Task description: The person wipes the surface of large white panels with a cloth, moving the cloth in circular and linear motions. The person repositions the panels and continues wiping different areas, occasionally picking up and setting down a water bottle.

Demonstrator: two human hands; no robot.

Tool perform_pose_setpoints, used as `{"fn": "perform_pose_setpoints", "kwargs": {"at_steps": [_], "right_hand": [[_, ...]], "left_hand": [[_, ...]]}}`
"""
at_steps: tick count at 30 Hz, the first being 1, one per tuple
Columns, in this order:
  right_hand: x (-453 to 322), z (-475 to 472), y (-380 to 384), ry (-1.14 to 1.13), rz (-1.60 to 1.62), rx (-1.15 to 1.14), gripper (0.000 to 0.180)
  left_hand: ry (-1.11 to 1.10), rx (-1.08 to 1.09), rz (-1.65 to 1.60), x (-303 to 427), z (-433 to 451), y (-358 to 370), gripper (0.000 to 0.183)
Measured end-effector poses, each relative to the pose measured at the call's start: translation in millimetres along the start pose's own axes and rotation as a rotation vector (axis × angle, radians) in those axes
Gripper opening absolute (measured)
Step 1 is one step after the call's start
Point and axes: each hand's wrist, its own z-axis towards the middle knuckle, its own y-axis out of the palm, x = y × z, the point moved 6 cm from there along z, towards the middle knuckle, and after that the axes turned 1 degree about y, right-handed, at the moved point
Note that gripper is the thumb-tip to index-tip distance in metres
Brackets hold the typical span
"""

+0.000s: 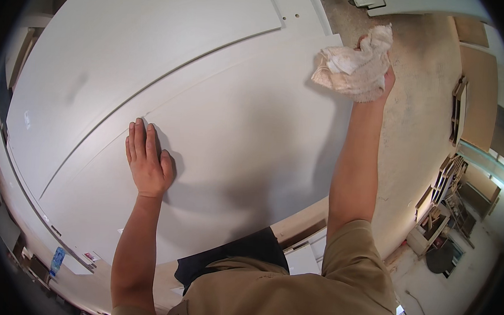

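Observation:
My left hand (148, 160) lies flat on a large white panel (217, 155), its fingers pointing away from me and nothing in its grasp. A faint line crosses the panel near those fingertips. My right hand (389, 81) grips a crumpled, off-white cloth (352, 72) at the panel's far right corner. The cloth hides most of that hand's fingers. Whether the cloth touches the panel is hard to tell. Beyond the left hand, another white panel (155, 34) has a dark edge line along its near side.
Two small holes (291, 17) show in a white board at the far edge. A blue plastic bottle (57, 261) is at the lower left. Stacked boards and pallets (448, 174) stand across the floor (415, 107) to the right. A dark round object (440, 258) is at the lower right.

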Motion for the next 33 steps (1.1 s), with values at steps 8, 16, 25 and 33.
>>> {"fn": "perform_pose_setpoints", "kwargs": {"at_steps": [8,16,25,33], "right_hand": [[16.6,-31.3,-8.4,-0.123,0.061,0.236,0.048],[11.6,-57.6,-8.8,0.021,-0.741,0.643,0.055],[23.4,-57.2,30.7,-0.085,-1.255,0.383,0.068],[36.8,-4.5,32.6,-0.276,-1.957,0.204,0.055]], "left_hand": [[-0.003,-0.007,0.035,-0.5,0.0,0.7,0.062],[-0.006,-0.018,0.051,0.3,1.2,-0.3,0.061],[-0.013,-0.010,0.025,-1.2,0.1,0.4,0.063],[-0.006,0.008,0.013,-2.0,-0.2,0.3,0.064]]}}
